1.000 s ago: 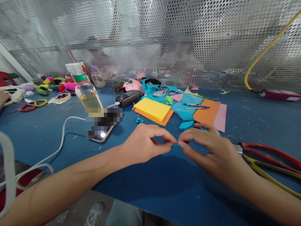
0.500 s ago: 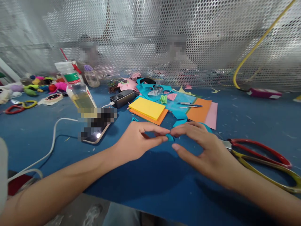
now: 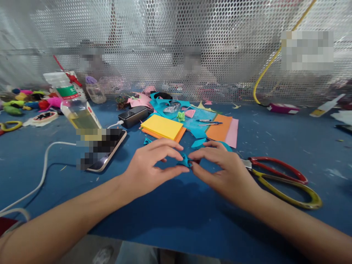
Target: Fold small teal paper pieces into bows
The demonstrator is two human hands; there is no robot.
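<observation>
Between my fingertips is a small curled piece of blue paper (image 3: 184,160), held just above the table. My left hand (image 3: 154,165) pinches it from the left with thumb and fingers. From the other side, my right hand (image 3: 224,168) has thumb and index finger closed on its right end. Just beyond my hands lie another small blue paper piece (image 3: 147,141) and a blue leaf-shaped cutout (image 3: 198,143). Scissors (image 3: 283,179) with one red and one yellow handle rest to the right of my right hand, the blades partly hidden behind it.
A yellow paper stack (image 3: 163,126) lies ahead, beside orange sheets (image 3: 220,128), pens (image 3: 210,124) and blue scraps (image 3: 158,104). At left are a phone (image 3: 110,150), a bottle (image 3: 75,106), a white cable (image 3: 45,165) and a black speaker-like box (image 3: 134,116). A perforated metal screen (image 3: 165,33) stands behind.
My right thumb and fingers have closed from apart onto the blue paper, which now shows more between both hands. The view has turned to the right.
</observation>
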